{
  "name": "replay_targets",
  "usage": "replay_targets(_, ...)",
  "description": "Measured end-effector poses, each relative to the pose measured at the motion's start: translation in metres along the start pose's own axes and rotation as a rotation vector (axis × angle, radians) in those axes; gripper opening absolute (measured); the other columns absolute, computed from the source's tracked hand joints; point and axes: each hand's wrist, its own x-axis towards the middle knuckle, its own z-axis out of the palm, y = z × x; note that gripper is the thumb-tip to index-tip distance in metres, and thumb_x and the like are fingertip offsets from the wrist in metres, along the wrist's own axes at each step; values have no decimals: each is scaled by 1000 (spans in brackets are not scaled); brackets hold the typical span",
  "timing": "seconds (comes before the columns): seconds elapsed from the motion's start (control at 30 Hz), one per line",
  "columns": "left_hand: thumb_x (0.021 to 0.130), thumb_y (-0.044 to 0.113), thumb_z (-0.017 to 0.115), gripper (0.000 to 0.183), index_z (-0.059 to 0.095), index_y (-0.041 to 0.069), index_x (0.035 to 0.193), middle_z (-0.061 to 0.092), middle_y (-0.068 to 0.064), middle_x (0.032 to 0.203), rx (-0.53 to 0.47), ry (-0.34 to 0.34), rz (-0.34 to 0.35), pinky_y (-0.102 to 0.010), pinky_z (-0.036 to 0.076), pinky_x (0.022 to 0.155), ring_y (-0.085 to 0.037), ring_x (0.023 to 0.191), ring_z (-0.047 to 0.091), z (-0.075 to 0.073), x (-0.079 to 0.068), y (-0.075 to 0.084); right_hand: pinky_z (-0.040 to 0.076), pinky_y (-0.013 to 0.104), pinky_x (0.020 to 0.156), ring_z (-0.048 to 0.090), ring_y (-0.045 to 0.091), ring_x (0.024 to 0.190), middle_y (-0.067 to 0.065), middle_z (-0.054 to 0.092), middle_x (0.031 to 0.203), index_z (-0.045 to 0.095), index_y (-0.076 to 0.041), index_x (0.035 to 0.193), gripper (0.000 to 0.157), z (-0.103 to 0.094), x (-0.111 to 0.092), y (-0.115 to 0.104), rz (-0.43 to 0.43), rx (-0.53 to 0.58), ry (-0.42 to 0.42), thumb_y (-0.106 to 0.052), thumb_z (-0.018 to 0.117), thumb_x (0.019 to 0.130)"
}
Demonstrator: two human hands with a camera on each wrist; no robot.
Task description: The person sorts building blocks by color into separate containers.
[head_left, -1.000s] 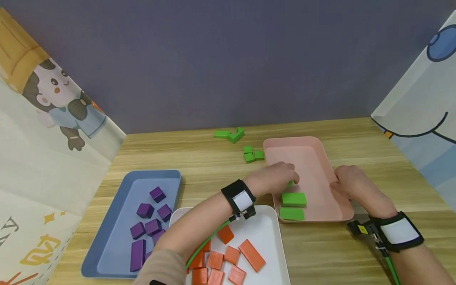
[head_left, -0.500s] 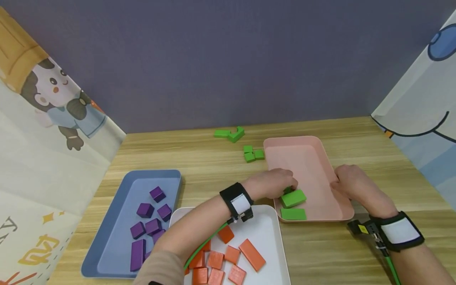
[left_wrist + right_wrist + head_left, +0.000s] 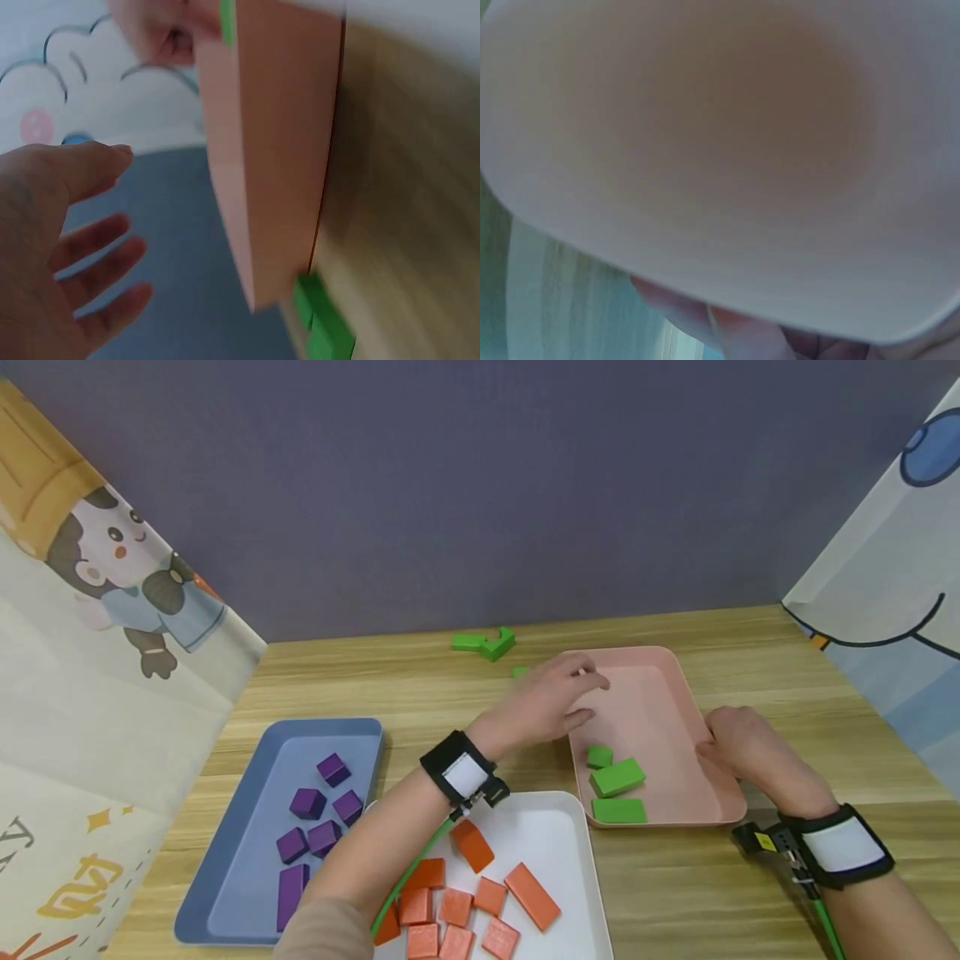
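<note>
My left hand (image 3: 546,697) hovers over the left rim of a pink tray (image 3: 660,735), its fingers spread and nothing between them. In the left wrist view the thumb and fingers (image 3: 105,262) stand apart beside the tray's wall (image 3: 285,142). My right hand (image 3: 750,752) pinches the tray's right rim. Inside the tray, near its front left corner, lie a small green cube (image 3: 599,757) and two green rectangular blocks (image 3: 618,777). Small green cubes (image 3: 319,319) sit on the table by the tray, mostly hidden by my left hand in the head view.
Green blocks (image 3: 498,645) lie by the back wall. A white tray (image 3: 577,893) with several orange blocks (image 3: 532,895) stands in front, under my left forearm. On the left is a blue tray (image 3: 232,860) of several purple blocks (image 3: 307,803).
My left hand has let go of the green cube in the tray and moved up and left towards the loose cubes. One rectangular block was turned askew. The right hand stays put.
</note>
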Motion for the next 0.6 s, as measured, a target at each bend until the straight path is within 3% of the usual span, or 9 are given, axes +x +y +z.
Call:
replay_targets(0.13, 88, 52, 60, 59, 49, 26, 140, 41, -6, 147, 85, 70, -149, -47, 38, 107, -25, 133, 40, -2, -6, -21, 42, 28, 48, 51, 18, 55, 9, 54, 65, 62, 4, 82, 16, 0, -1, 0, -6, 0, 5, -9, 57, 89)
replay_targets(0.2, 86, 63, 54, 70, 39, 31, 146, 28, -8, 155, 106, 39, -230, -55, 35, 108, -31, 139, 31, 2, -9, -30, 42, 28, 48, 51, 18, 55, 8, 54, 65, 62, 4, 82, 16, 0, -1, 0, -10, 0, 6, -9, 57, 89)
replay_targets(0.33, 85, 71, 45, 79, 22, 38, 152, 11, -9, 161, 53, -92, -349, -62, 25, 112, -38, 146, 13, 13, -17, -45, 42, 28, 47, 51, 18, 55, 8, 53, 65, 62, 3, 82, 15, -1, -2, 0, -15, 3, 2, -10, 56, 89)
replay_targets(0.43, 86, 71, 44, 79, 21, 36, 153, 13, -10, 161, 11, -172, -381, -61, 23, 113, -39, 146, 12, 18, -20, -52, 42, 28, 47, 51, 17, 55, 8, 53, 65, 62, 4, 82, 15, 0, -2, 0, -16, 2, 2, -9, 57, 89)
replay_targets(0.6, 89, 61, 50, 70, 36, 27, 149, 31, -12, 154, 10, -258, -360, -51, 29, 114, -34, 140, 28, 27, -23, -57, 42, 28, 47, 51, 17, 54, 8, 53, 65, 62, 4, 83, 15, 0, -3, -1, -8, 3, 1, -9, 57, 88)
